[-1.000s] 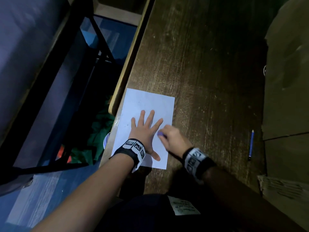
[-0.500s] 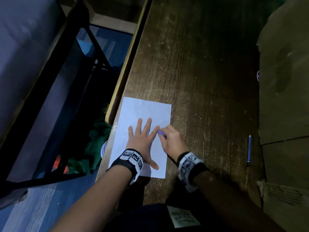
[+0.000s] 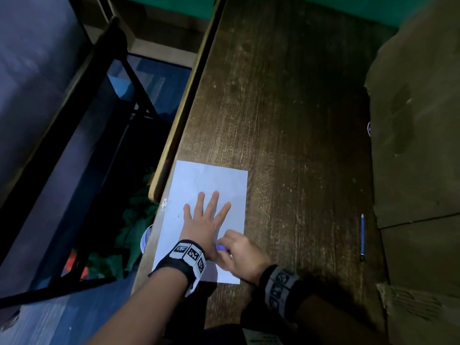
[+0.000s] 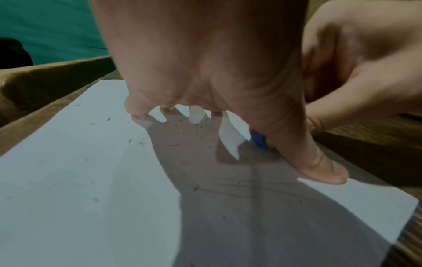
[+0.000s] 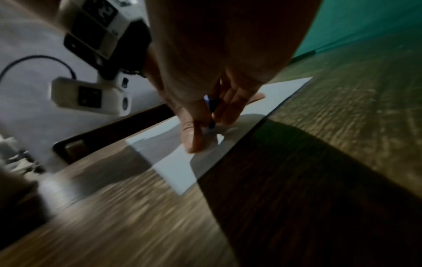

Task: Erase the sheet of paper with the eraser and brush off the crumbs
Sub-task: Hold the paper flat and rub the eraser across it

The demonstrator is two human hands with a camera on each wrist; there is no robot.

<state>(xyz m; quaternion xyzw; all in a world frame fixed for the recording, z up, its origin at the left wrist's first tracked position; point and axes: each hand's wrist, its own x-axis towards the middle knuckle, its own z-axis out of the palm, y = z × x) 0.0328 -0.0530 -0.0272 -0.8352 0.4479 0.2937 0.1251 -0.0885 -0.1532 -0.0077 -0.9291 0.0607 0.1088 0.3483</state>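
Head view: a person's two forearms reach forward over a dark wooden desk point(image 3: 286, 120), both wrists wearing black bands with square printed markers.
Left hand point(image 3: 204, 220): lies palm down on the sheet of paper point(image 3: 199, 180), fingers straight and spread, pointing away from the body; grip released, nothing held, the flat hand pressing the sheet to the desk.
Left thumb point(image 4: 315, 162): stretched out sideways toward the right hand, its tip on the paper in the left wrist view.
Right hand point(image 3: 245, 255): knuckles up, fingers curled down and bunched together just beside the base of the left thumb, the two hands touching or nearly so (too close to tell apart in the head view).
Right grip: closed in a pinch on the eraser point(image 3: 221, 247), a small blue-violet block that shows only as a sliver between the fingertips.
Eraser position: its lower end meets the paper near the sheet's near right part, just behind the left thumb point(image 4: 258, 140).
Right wrist view: the fingers point(image 5: 196, 133) point steeply down at the paper, with motion blur over the desk.
Sheet of paper: white, lying flat near the left edge of the desk, long side running away from the body.
Crumbs point(image 4: 182, 133): small dark specks scattered on the paper under and around the left palm.
Pencil point(image 3: 362, 237): blue, on the desk well apart to the right of the sheet.
Cardboard point(image 3: 418, 145): brown panels along the desk's right side.
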